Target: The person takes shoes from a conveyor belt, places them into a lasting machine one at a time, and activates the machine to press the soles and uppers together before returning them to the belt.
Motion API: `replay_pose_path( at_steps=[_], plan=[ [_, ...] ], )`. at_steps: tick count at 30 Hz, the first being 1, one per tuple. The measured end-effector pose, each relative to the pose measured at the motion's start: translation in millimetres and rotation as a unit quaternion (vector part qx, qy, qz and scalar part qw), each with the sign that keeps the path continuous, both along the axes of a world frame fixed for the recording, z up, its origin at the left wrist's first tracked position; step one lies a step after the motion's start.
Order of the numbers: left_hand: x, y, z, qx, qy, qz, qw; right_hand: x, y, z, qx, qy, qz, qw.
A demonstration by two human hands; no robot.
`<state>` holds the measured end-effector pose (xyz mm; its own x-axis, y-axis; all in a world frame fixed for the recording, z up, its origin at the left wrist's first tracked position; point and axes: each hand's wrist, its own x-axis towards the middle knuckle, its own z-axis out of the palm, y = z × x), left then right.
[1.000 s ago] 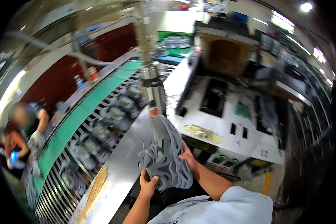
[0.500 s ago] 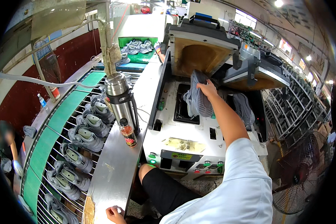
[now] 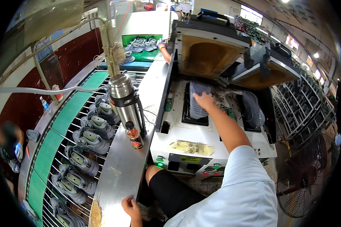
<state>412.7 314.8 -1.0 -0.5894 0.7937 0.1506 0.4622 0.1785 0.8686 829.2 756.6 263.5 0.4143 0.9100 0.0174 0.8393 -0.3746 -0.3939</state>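
The worktop [image 3: 119,178] carries a flask [image 3: 125,104] and bottle [image 3: 134,137]. Right of the flask, the white machine [image 3: 178,132] bears two upturned shoes [image 3: 198,109].

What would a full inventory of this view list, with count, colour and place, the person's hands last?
soles-up shoes: two, grey, in the machine's dark openings
machine: one, white, right of the bench
raised lids: two, dark with brown insides, above the openings
flask: one, silver and black, on the bench
small bottle: one, red, beside the flask
bench: one, silver, centre
upright shoes: several, grey, on the roller rack
belt: one, green, left
fan: one, dark, lower right
co-workers' arms: partly visible, far left and beyond
left hand: one, bare, bench's near edge
right hand: one, bare, at the left soles-up shoe
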Motion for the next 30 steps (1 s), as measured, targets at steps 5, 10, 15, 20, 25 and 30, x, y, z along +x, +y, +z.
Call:
replay_pose_path(
  at_steps=[5, 10, 15, 20, 25, 30],
  plan=[
    [109, 89, 47, 0.068, -0.374, -0.124, 0.917, 35, -97, -23, 0.162, -0.002, 0.195, 0.967],
    [162, 155, 64, 0.087, -0.638, -0.178, 0.744, 164, -140, 0, 0.245, -0.128, 0.134, 0.952],
    [157, 148, 52, 0.049, -0.626, -0.209, 0.749, 265, -120, 33, 0.063, -0.175, -0.104, 0.977],
    [136, 81, 81, -0.040, -0.524, -0.193, 0.829, 298, -79, 19, -0.083, -0.076, -0.135, 0.984],
    [93, -10, 60, -0.034, -0.492, -0.049, 0.869, 296, -87, 14, 0.055, -0.025, -0.231, 0.971],
    [74, -100, 45, 0.018, -0.474, 0.079, 0.877, 309, -125, -16, 0.303, -0.080, -0.219, 0.924]
  ],
)
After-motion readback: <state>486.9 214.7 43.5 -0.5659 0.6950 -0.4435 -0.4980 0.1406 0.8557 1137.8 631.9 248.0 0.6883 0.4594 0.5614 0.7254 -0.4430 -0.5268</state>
